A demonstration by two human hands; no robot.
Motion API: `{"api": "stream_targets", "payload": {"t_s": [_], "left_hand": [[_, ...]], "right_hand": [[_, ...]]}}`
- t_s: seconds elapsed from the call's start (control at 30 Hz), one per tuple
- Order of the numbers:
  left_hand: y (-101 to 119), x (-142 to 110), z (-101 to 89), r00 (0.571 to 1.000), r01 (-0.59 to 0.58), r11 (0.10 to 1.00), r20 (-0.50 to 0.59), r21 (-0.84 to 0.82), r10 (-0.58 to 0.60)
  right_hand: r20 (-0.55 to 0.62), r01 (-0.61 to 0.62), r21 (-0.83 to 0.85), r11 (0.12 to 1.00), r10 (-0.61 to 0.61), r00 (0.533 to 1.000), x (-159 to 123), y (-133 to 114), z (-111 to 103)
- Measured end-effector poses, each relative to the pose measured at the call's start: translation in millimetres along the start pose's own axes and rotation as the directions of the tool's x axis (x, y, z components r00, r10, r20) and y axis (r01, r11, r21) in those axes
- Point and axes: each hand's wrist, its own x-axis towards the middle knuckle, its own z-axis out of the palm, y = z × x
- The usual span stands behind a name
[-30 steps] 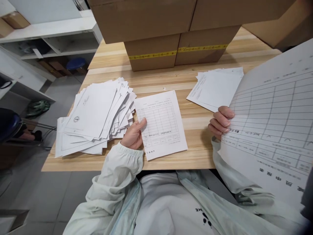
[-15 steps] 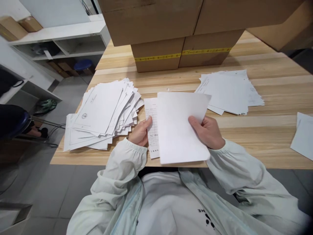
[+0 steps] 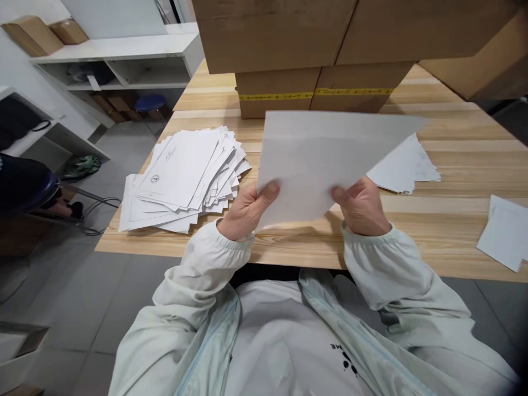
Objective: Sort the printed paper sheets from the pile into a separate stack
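Blank white sheets of paper (image 3: pixel 322 159) are held up above the table, tilted, by both hands. My left hand (image 3: pixel 247 209) grips the left edge, its thumb on the face towards me. On the lower right edge, my right hand (image 3: pixel 363 206) pinches the paper the same way. How many sheets are in the hold cannot be made out. A thick, uneven pile of printed papers (image 3: pixel 181 170) lies to the left. Partly hidden behind the raised sheets is a smaller pile of papers (image 3: pixel 404 170) on the right.
Stacked cardboard boxes (image 3: pixel 280 38) with yellow tape stand at the back of the wooden table (image 3: pixel 454 220). More sheets (image 3: pixel 503 231) lie at the far right. A white shelf (image 3: pixel 124 49) and a blue stool (image 3: pixel 150 102) are beyond the table's left side.
Both hands have lifted the sheets from near the table edge and tilted them up. The printed slip at the left hand no longer shows beside the blank sheet.
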Motion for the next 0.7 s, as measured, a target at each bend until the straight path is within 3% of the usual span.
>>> {"api": "stream_targets", "payload": {"t_s": [0.1, 0.17, 0.43, 0.7], "left_hand": [[15, 4, 1.0, 0.996, -0.073, 0.994, -0.038, 0.08, 0.076], [14, 6, -0.3, 0.996, -0.073, 0.995, -0.048, 0.069, 0.076], [-20, 7, -8.7, 0.994, -0.091, 0.995, 0.07, 0.046, 0.088], [-23, 9, -1.6, 0.978, -0.205, 0.974, 0.045, 0.098, 0.202]], "right_hand": [[-0.006, 0.065, -0.015, 0.998, -0.065, 0.998, 3, -19, 2], [-0.039, 0.116, -0.042, 0.992, -0.118, 0.992, 2, -22, 5], [-0.033, 0.089, -0.036, 0.995, -0.09, 0.995, -6, 12, 6], [-0.106, 0.143, -0.101, 0.985, -0.153, 0.982, -7, 7, 5]]}}
